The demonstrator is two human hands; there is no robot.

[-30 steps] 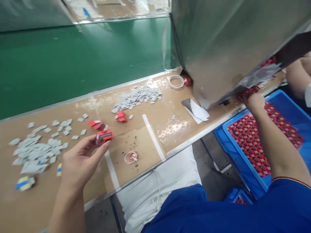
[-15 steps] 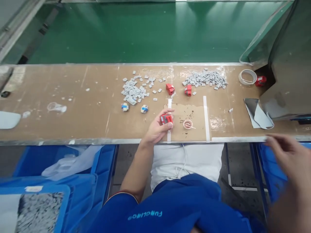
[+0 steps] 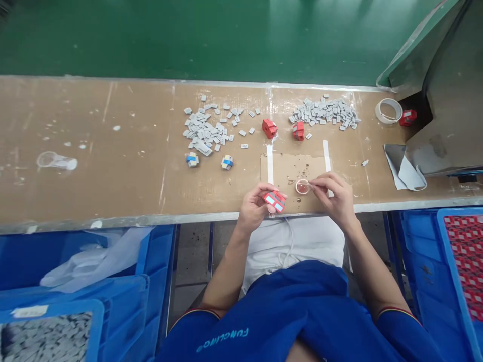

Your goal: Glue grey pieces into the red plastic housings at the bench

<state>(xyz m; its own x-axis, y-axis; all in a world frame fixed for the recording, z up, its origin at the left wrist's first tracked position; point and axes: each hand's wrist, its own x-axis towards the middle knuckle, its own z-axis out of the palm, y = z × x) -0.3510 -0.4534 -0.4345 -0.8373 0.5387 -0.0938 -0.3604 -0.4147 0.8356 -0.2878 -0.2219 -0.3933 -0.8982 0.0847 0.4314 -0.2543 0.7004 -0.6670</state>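
One red block (image 3: 274, 201) in left hand (image 3: 254, 208), slanting down-right

Blue plastic crates (image 3: 158, 246), tape roll (image 3: 388, 110) — grey pad piles (image 3: 204, 133)

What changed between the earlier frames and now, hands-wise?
The right hand came in from the lower right to the small cup and now pinches a thin stick at it. The left hand still holds the red block, now turned to show pale patches. The gray pieces and loose red blocks stayed put.
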